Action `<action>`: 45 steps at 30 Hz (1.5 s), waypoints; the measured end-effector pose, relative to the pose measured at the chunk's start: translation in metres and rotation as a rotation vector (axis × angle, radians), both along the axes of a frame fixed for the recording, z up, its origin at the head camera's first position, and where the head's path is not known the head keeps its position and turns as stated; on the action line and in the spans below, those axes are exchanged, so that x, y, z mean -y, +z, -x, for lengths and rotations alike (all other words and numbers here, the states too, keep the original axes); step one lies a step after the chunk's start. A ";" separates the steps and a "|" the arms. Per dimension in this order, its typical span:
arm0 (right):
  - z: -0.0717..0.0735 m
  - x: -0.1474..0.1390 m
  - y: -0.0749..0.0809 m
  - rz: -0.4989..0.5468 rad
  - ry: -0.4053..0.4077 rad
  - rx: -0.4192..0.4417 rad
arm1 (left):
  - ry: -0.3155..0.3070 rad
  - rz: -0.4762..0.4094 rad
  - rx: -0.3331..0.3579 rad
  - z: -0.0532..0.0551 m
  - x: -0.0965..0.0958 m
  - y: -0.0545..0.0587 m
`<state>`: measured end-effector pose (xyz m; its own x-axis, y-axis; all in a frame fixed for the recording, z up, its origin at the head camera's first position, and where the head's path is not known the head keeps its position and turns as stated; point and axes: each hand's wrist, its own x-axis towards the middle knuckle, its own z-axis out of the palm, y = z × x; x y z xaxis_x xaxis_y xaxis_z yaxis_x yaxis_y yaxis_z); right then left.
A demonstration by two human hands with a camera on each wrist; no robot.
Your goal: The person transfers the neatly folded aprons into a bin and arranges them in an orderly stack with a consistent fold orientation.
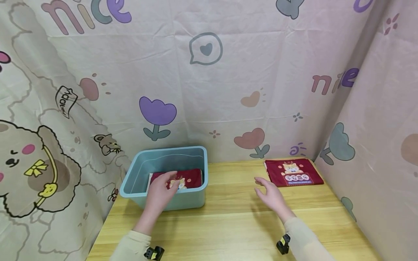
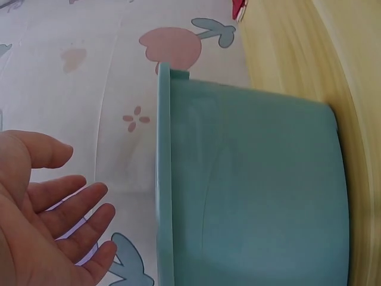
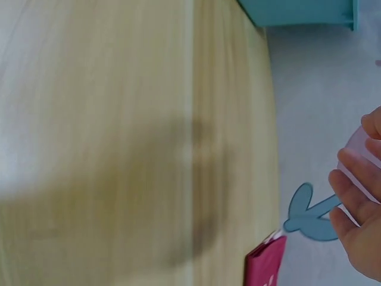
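Observation:
My left hand (image 1: 161,192) hovers above the near rim of a teal plastic bin (image 1: 196,199), its fingers relaxed and holding nothing. Inside the bin lies a dark red folded cloth item (image 1: 194,177) with a cartoon animal print, partly hidden by that hand. In the left wrist view the loosely spread fingers (image 2: 74,208) are apart from the bin's wall. My right hand (image 1: 271,195) is in the air over the table, fingers loosely bent with nothing in them. Close to it, at the back right, a similar red folded item (image 1: 294,172) lies flat, with printed characters and an animal picture.
A light wood-grain table (image 1: 228,224) carries the bin at left and the red item at right. Printed cloth curtain (image 1: 209,94) hangs behind the table and along both sides. Each wrist wears a small black camera (image 1: 283,243).

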<state>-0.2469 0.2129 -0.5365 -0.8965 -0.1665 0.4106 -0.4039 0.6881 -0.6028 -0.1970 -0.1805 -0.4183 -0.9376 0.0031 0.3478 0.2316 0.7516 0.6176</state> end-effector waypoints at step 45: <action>0.029 -0.094 -0.021 -0.143 -0.194 0.315 | -0.148 0.054 -0.176 -0.043 -0.078 -0.051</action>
<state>-0.2754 0.3068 -0.5573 -0.9953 -0.0169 0.0954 -0.0685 0.8195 -0.5690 -0.1545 -0.1029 -0.4690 -0.8502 0.1589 0.5019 0.4424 0.7324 0.5176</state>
